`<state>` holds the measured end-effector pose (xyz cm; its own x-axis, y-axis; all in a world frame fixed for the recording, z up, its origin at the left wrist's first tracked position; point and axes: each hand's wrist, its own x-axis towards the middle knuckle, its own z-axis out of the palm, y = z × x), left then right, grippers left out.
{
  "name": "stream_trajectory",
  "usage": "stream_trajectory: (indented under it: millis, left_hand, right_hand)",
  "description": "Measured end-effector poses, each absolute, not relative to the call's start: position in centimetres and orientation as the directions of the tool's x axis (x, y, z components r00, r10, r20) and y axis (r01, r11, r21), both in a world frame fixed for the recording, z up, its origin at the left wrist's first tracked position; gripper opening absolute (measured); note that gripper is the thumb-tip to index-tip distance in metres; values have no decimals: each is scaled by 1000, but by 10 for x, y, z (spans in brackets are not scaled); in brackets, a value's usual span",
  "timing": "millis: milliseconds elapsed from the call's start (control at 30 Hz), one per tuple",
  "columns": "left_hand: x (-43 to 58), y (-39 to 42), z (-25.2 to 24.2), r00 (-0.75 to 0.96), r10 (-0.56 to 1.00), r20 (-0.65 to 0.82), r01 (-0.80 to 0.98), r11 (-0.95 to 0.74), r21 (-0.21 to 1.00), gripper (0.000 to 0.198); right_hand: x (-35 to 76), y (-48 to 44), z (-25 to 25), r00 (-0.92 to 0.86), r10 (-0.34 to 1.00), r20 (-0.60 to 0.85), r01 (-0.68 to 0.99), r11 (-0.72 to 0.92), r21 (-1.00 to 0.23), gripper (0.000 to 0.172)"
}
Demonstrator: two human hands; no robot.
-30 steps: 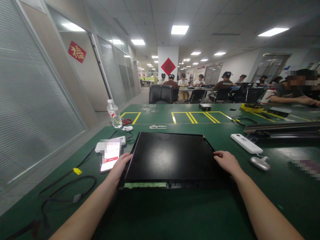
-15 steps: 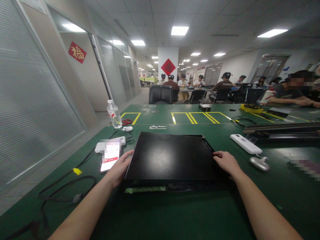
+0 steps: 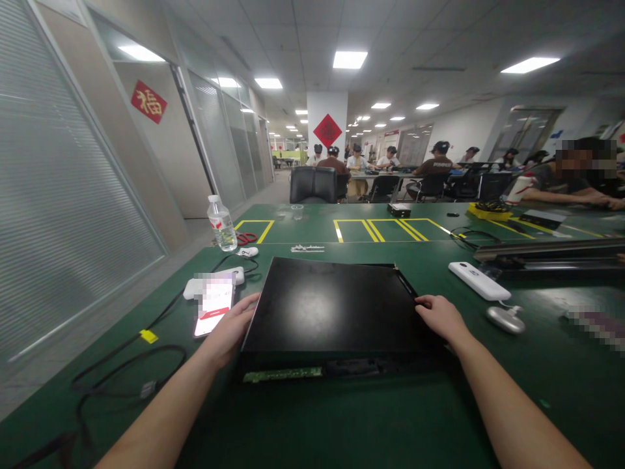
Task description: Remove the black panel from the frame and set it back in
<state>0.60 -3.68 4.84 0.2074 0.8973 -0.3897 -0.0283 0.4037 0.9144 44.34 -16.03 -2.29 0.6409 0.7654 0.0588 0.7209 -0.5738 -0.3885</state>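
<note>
Since a second ago, the left side of the black panel has risen, covering the left rim that showed then, and the left hand has shifted slightly with it, its fingers now further behind the edge. The right hand has stayed almost where it was.

The two hands are well apart, one on either side. The left is clamped on the panel's left edge, fingertips hidden; the right has thumb and forefinger closed on the right rim of the black frame. The panel sits tilted over this frame, near the middle of the green worktop. A green circuit strip shows along the near left edge.

To the left, a lit phone lies just beside the left hand; a water bottle stands farther off, next to red-handled scissors. To the right lie a white oblong device and, nearer, a silver rounded object. Beyond these are long dark bars.
</note>
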Motion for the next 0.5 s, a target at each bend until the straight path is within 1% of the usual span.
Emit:
stream_trajectory:
  millis: [67,200,233,267,400,500]
  left_hand:
    - [5,-35,47,220,901,-374,-47,392,919,49]
    - [2,-32,41,179,931,-317,-143,344,928,31]
    - [1,-32,40,179,934,-309,-151,337,929,31]
    - [0,-32,39,199,932,-303,-145,334,931,34]
    - [-3,-36,40,315,907,-278,-83,318,944,58]
    - [-3,-38,41,326,904,-277,-75,317,945,65]
  right_hand:
    - [444,-160,-23,639,767,58,725,-575,-379,40]
    - [447,-158,-27,636,768,78,733,-569,-372,40]
    - [447,-158,-28,633,770,81,734,-564,-378,40]
    - [448,-158,-29,631,771,84,735,-559,-384,40]
    - [449,-158,-31,627,774,94,737,-550,-393,40]
    - [448,-158,-31,633,768,96,733,-556,-392,39]
